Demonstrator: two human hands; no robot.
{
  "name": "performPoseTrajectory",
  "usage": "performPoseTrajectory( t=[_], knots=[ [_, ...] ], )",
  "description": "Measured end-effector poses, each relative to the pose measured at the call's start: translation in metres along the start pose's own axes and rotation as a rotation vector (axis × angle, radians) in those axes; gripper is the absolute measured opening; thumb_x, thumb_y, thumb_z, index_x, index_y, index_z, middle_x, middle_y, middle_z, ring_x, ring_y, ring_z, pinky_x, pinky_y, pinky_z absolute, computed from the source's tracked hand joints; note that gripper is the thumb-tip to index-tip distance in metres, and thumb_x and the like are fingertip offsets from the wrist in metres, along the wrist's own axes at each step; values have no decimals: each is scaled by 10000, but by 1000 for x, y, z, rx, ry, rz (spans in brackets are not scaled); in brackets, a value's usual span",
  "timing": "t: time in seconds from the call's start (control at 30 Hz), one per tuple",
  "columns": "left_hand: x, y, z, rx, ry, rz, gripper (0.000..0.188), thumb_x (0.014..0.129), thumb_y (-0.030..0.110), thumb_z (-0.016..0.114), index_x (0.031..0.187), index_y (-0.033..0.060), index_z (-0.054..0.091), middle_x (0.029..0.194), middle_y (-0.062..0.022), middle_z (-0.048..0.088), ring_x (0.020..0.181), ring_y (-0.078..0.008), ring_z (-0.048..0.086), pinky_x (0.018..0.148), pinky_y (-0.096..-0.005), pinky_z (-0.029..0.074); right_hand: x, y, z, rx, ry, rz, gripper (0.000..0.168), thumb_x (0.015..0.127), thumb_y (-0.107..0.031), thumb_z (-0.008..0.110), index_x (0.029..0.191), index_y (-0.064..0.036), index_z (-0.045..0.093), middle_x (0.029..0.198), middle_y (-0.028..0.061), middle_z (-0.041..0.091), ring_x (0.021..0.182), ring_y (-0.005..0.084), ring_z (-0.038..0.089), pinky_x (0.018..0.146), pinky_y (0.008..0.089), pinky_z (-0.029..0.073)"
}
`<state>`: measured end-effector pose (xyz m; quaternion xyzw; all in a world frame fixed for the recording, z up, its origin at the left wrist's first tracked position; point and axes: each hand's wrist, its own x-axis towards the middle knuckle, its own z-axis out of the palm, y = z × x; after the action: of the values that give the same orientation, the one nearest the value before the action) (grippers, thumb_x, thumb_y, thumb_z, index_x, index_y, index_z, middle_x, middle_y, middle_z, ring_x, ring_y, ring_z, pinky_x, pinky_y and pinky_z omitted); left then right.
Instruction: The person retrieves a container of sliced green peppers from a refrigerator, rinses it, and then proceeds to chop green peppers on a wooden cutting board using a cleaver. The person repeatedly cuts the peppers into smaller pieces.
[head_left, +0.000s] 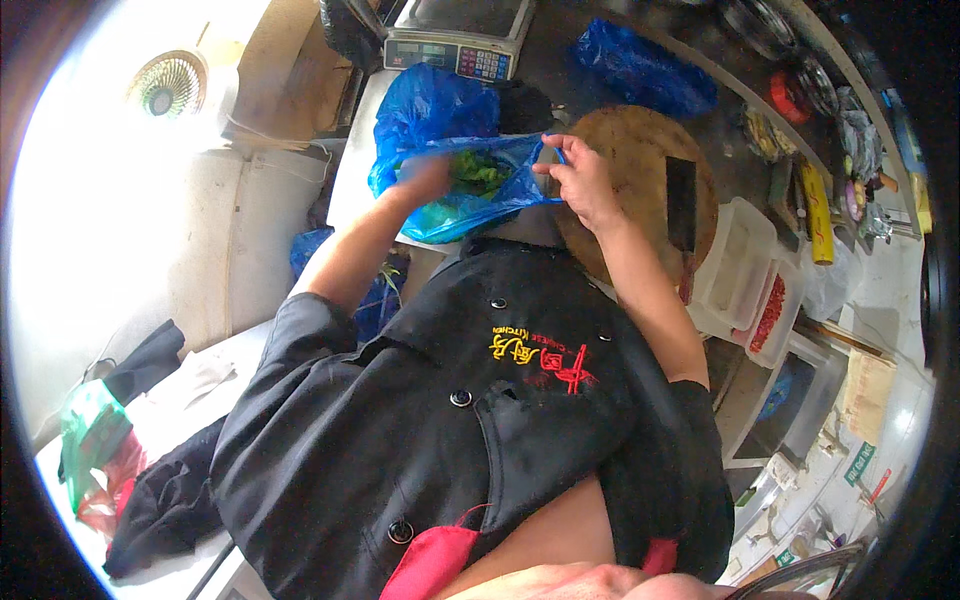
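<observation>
My left hand, blurred, reaches into the opening of a blue plastic bag; whether it grips anything in there cannot be told. Green leafy vegetables show inside the bag, beside that hand. My right hand pinches the bag's handle and rim between thumb and fingers, stretching the opening to the right. Another blue plastic bag, bulging, stands just beyond. Under and right of my right hand is a round wooden chopping board, with a dark-bladed cleaver lying on its right part.
A digital scale stands at the top, with a blue bag to its right. Right of the board are plastic containers, one with chopped red food, and a yellow box. A fan is at upper left.
</observation>
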<state>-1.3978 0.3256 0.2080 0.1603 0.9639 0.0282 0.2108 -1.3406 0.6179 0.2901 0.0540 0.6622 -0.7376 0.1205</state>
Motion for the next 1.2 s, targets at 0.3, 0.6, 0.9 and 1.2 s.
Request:
performPoseTrajectory(
  t=[0.3,0.6,0.9,1.2],
  knots=[
    [-122,33,-83,-676,248,153,545,720,57,709,1250,45,584,1118,-202,685,1072,-361,663,913,-426,523,-10,-15,12,-61,5,56,413,910,82,467,1296,-41,544,1368,113,554,1060,178,685,649,229,509],
    [-114,48,-157,-1674,236,426,677,658,95,798,1275,6,536,1113,-142,673,1038,-290,665,934,-423,534,-25,22,33,-419,175,-10,372,992,-186,582,1335,-52,535,1167,120,670,1037,236,681,804,354,560],
    [-93,102,-183,-2243,-196,769,741,714,160,692,1400,27,442,1205,-196,592,1091,-409,640,1005,-607,489,-127,22,-124,-1341,839,-375,533,879,-179,706,1340,-27,485,1465,237,437,1394,398,374,1151,491,313],
    [-27,229,-124,-787,373,320,660,746,297,743,1292,-16,547,1054,-151,722,932,-307,715,821,-401,577,-132,97,-221,-1159,497,125,418,1037,-353,463,1215,20,531,857,286,677,827,492,659,738,575,526]
  ],
)
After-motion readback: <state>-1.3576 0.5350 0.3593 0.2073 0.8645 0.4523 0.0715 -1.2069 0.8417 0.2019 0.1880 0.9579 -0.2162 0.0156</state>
